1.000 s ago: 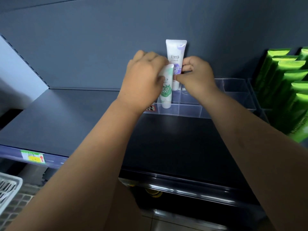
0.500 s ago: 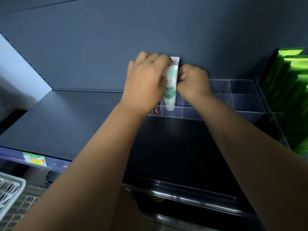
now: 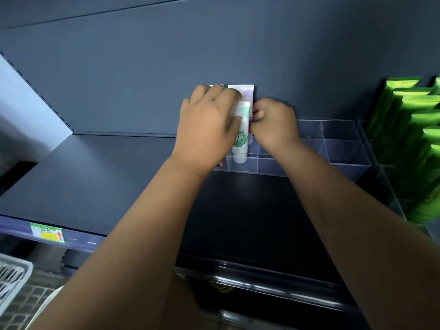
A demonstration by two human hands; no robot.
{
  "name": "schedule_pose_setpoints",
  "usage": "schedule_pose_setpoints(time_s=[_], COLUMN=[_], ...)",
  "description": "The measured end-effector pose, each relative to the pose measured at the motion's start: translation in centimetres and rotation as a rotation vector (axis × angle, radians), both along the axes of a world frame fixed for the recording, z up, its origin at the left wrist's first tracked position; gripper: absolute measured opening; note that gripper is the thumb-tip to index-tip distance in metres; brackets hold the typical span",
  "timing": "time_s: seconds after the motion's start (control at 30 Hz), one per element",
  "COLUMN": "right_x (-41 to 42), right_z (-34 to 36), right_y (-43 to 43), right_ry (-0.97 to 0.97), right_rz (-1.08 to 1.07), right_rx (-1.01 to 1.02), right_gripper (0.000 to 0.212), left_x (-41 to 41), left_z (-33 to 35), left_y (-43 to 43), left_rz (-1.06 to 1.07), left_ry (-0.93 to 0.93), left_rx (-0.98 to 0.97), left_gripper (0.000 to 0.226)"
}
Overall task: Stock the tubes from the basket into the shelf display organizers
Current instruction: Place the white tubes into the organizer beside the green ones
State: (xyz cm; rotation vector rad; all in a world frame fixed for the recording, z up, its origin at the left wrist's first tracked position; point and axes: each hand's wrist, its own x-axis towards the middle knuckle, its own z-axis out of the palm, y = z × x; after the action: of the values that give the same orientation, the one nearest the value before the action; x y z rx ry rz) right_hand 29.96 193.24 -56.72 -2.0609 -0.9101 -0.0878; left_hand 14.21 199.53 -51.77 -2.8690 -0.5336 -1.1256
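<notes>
Head view: stocking at the left end of the organizer (image 3: 333, 148).
Left hand (image 3: 207, 129) curls round a green tube (image 3: 240, 139), which stands cap down in the organizer's front-left compartment. The right hand (image 3: 273, 125) pinches a purple tube (image 3: 245, 91) just behind it. The organizer sits along the back edge of the shelf (image 3: 119, 175), with green packs (image 3: 416, 139) to its right. Basket (image 3: 12, 275) shows below the shelf's front-left edge.

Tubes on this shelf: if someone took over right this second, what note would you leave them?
Left hand grips the green-and-white tube, cap down in the clear organizer's front-left compartment.
Right hand pinches the purple-and-white tube standing just behind it.
Done: both tubes reach the organizer, neither released.
Left: let go, then fetch more from the white basket, lower left; its contents aren't visible.
</notes>
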Motion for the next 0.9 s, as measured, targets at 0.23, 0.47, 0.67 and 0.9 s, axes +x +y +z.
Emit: schedule_pose_setpoints(time_s=[0.23, 0.47, 0.67, 0.9], right_x=[0.2, -0.1, -3.4, -12.7], right_z=[-0.1, 0.4, 3.2, 6.1], right_y=[0.2, -0.9, -5.6, -8.5], right_ry=[0.057, -0.037, -0.078, -0.362], right_rz=[0.008, 0.029, -0.09, 0.016], right_rx=[0.014, -0.049, 0.087, 0.053], right_gripper=[0.015, 0.012, 0.036, 0.045], left_x=[0.0, -0.4, -2.7, -8.1], left_z=[0.0, 0.2, 0.5, 1.3], left_y=[0.0, -0.1, -0.6, -2.8], left_rz=[0.042, 0.043, 0.153, 0.286], left_ry=[0.028, 0.007, -0.018, 0.0], left_rx=[-0.024, -0.031, -0.116, -0.154], left_gripper=[0.03, 0.039, 0.048, 0.061])
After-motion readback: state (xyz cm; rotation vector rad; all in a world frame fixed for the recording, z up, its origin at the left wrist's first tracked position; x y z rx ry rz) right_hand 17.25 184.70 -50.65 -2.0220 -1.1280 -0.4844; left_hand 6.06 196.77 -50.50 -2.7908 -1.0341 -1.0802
